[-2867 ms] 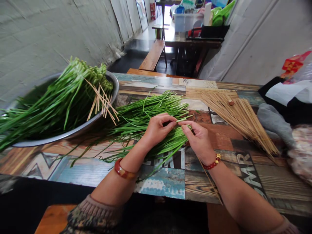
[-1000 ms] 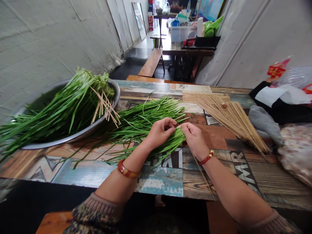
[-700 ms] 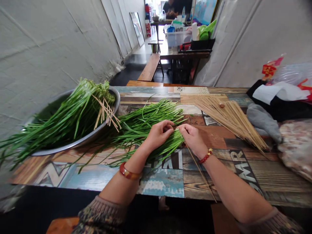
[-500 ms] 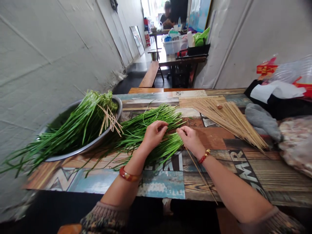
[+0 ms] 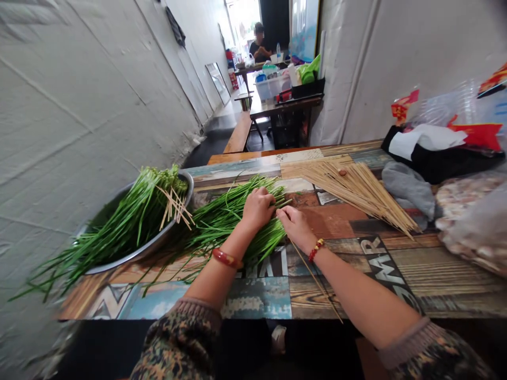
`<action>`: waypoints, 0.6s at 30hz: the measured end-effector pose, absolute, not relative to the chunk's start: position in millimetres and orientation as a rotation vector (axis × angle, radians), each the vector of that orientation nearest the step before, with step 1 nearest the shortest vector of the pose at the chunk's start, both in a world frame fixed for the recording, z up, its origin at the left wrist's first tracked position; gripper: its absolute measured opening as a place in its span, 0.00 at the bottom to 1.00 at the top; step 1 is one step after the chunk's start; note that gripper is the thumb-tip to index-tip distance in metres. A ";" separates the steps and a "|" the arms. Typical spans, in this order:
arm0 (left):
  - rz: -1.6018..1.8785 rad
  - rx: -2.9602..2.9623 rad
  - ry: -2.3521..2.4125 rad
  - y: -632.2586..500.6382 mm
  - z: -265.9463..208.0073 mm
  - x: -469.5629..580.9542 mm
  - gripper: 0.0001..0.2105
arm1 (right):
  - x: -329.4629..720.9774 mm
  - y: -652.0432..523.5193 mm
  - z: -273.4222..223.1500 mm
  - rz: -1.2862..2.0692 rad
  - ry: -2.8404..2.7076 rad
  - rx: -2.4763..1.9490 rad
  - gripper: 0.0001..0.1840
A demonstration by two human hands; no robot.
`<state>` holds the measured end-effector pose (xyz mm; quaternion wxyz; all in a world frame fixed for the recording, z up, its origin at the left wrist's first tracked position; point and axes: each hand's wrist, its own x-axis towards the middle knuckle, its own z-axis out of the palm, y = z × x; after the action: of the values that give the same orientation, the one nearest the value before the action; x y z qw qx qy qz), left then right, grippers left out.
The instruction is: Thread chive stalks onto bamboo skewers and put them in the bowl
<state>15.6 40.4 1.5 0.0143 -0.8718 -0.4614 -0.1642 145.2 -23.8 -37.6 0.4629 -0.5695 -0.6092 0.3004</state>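
My left hand (image 5: 258, 208) is closed, its fingers curled down on the stem ends of a pile of garlic chives (image 5: 222, 211) in the middle of the table. Beside it, my right hand (image 5: 295, 228) is pinched shut on a thin bamboo skewer (image 5: 316, 279), whose long end slants down toward the table's front edge. The two sets of fingertips nearly meet, and what lies between them is partly hidden. At the left, a metal basin (image 5: 130, 258) holds a bundle of chives (image 5: 130, 221) with several skewers (image 5: 174, 206) sticking out of the stem ends.
A fan of loose bamboo skewers (image 5: 364, 192) lies right of the chives on the patterned table (image 5: 253, 298). Farther right are a grey cloth-like bundle (image 5: 410, 187), a plastic bag of pale pieces (image 5: 471, 216) and black-and-white packaging (image 5: 439, 145). A person (image 5: 260, 47) sits far back.
My left hand has moved right and down onto the chive stems, closer to my right hand. The right hand still holds the skewer. The camera view has shifted slightly.
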 end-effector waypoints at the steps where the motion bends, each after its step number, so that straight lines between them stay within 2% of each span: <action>1: -0.602 -2.737 -1.445 40.7 3.1 14.1 0.03 | 144.9 -24.0 -37.2 0.737 -1.493 -1.403 0.18; 5: -1.150 -2.887 -1.571 37.5 11.0 5.6 0.02 | 143.5 -24.9 -36.1 0.774 -1.447 -1.409 0.18; 8: -1.504 -3.022 -1.778 30.3 12.0 -0.5 0.05 | 141.9 -25.6 -36.2 0.860 -1.393 -1.393 0.17; 13: -1.554 -3.067 -2.029 16.3 1.8 -6.7 0.08 | 139.5 -28.9 -35.5 0.827 -1.422 -1.322 0.13; 18: -1.583 -3.056 -2.089 7.4 -3.1 -10.8 0.09 | 140.1 -34.2 -30.7 0.775 -1.479 -1.252 0.12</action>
<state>-10.8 7.4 -3.1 -0.4278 -0.6861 -0.4689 -0.3555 140.1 -34.2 -30.7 0.5031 -0.5185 -0.6123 0.3211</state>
